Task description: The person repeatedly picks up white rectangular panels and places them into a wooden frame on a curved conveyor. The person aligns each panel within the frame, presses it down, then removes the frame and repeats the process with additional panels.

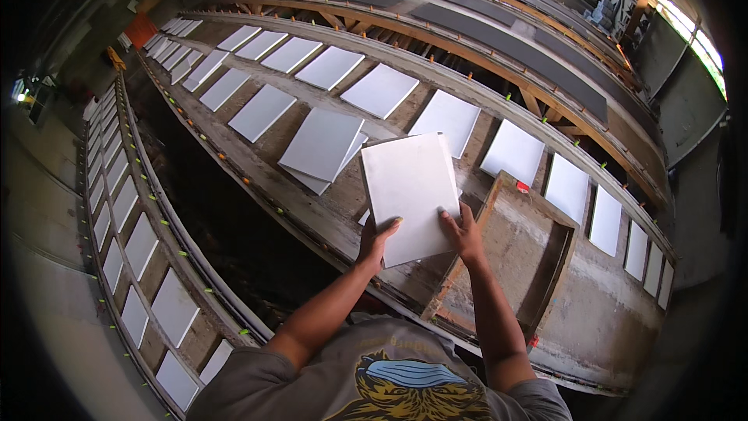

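Both my hands hold a small stack of white rectangular sheets [409, 191] above the long table [308, 99]. At its lower left edge, my left hand [377, 240] grips with the thumb lying on top. My right hand [463, 234] has the lower right edge, thumb also on the upper face. The fingers of both hands are hidden beneath. A slightly offset layer shows along the stack's right edge. Just left of it, another white stack [322, 140] rests on the table, partly over a skewed one. What the sheets are made of, I cannot tell.
A shallow wooden frame [558, 277] with a red piece [522, 186] lies to the right of my hands. White stacks [379, 91] run in rows along this table. A second table [148, 242] on the left bears more. Further long tables [499, 31] stand beyond.
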The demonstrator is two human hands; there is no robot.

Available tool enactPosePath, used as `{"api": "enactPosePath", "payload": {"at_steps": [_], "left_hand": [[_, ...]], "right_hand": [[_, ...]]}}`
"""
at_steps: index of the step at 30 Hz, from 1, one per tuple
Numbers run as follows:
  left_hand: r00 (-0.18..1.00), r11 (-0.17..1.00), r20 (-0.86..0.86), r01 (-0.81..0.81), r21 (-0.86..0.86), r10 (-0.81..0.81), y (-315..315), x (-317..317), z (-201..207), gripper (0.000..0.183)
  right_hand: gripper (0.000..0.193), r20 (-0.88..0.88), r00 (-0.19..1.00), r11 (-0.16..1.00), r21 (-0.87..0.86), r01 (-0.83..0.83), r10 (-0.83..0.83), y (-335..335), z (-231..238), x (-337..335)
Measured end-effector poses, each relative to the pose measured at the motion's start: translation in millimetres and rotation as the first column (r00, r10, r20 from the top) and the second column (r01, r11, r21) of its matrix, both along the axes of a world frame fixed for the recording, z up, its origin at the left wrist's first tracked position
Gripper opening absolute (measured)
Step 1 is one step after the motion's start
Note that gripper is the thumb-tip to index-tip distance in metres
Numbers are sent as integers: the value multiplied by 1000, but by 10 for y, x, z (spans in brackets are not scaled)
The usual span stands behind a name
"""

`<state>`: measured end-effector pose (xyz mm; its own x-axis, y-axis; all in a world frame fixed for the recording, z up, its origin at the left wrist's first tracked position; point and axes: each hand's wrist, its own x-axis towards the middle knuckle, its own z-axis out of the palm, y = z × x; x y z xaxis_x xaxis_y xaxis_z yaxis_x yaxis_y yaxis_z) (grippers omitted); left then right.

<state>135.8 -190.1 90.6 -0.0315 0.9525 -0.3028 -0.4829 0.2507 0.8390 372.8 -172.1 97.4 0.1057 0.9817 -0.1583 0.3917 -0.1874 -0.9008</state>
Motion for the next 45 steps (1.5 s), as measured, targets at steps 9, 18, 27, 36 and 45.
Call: {"api": "enactPosePath", "payload": {"at_steps": [9,18,27,36,45], "left_hand": [[977,977,-8,-212,9,212,492,-1221,-233,52],[896,904,-126,-428,9,425,1836,-3401,-405,68],[888,882,-117,-457,-119,444,2473,-4816,-704,64],[903,893,-226,-408,-191,365,3346,-5187,-495,53],[857,918,-420,-378,-121,298,3880,-5367,-1185,79]], "right_hand": [[76,-96,981,985,14,-171,171,621,-183,-1092],[67,77,995,991,-119,69,-60,1833,-428,-2715],[85,478,855,875,-303,378,-204,2531,-550,-3797],[92,619,746,805,-298,513,-247,2644,-534,-4131],[69,271,886,893,-149,425,-376,2554,-1005,-3839]]}}
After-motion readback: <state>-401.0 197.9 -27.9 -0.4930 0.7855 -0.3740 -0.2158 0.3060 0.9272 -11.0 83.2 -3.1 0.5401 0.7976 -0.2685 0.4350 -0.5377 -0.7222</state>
